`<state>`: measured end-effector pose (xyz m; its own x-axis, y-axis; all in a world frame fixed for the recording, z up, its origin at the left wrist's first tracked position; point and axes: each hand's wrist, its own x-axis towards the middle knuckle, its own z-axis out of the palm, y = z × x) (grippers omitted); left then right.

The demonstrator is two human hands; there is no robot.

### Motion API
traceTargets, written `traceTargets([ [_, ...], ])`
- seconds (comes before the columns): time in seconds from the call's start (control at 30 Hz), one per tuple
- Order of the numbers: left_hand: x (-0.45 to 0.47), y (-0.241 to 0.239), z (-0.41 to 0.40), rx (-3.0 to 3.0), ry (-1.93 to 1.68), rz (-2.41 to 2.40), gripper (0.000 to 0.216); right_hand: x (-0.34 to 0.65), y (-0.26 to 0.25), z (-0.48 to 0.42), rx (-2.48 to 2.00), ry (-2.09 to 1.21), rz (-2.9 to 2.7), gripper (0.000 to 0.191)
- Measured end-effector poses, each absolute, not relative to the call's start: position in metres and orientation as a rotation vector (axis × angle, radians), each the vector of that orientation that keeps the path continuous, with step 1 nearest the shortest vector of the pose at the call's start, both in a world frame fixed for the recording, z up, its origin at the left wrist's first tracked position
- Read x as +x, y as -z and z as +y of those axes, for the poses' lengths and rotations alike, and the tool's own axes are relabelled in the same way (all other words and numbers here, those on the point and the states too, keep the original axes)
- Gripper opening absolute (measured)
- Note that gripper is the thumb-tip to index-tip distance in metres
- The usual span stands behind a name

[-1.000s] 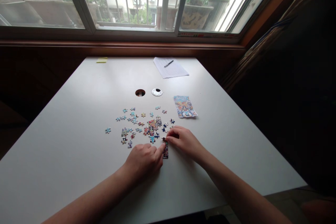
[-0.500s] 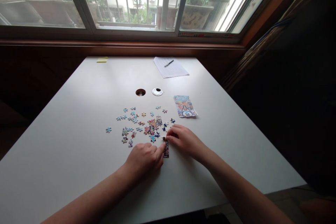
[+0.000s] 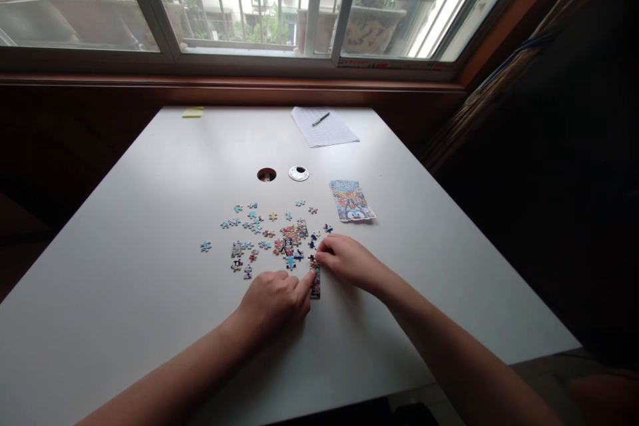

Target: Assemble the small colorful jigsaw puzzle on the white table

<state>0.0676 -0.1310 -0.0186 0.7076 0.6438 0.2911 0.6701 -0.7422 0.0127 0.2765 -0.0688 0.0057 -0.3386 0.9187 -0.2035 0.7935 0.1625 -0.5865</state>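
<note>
A narrow strip of joined jigsaw pieces (image 3: 315, 287) lies on the white table, close in front of me. My left hand (image 3: 277, 294) is mostly curled, its index finger pressing the strip's left edge. At the strip's far end, my right hand (image 3: 344, 258) pinches at a small dark jigsaw piece (image 3: 312, 259), partly covered by the fingertips. Just beyond my hands, a larger joined patch of jigsaw pieces (image 3: 290, 239) shows a penguin-like figure. Several loose jigsaw pieces (image 3: 255, 227) are scattered to its left and behind it.
A small picture sheet (image 3: 351, 201) with a penguin lies to the right. Further back are a round cable hole (image 3: 266, 175), its metal cover (image 3: 298, 174), a paper (image 3: 324, 133) with a pen (image 3: 321, 120), and yellow sticky notes (image 3: 192, 112). A window borders the table's far side.
My right hand has shifted slightly away from me, and the dark piece at the strip's far end sits a little further up. My left hand stays on the strip.
</note>
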Motion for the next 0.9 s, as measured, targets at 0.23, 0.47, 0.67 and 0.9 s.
traceTargets([
  [0.23, 0.068, 0.018, -0.131, -2.828, 0.422, -1.089, 0.033, 0.280, -0.012, -0.060, -1.611, -1.080, -2.232, 0.014],
  [0.47, 0.067, 0.022, -0.131, -2.799, 0.425, -1.043, 0.034, 0.281, -0.016, -0.065, -1.602, -1.128, -2.152, 0.017],
  [0.67, 0.067, 0.017, -0.131, -2.792, 0.477, -1.008, 0.035, 0.282, -0.018, -0.066, -1.591, -1.195, -2.100, 0.018],
  [0.9, 0.059, 0.011, -0.130, -2.793, 0.633, -1.047, 0.025, 0.284, -0.016, -0.067, -1.602, -1.249, -2.067, 0.023],
])
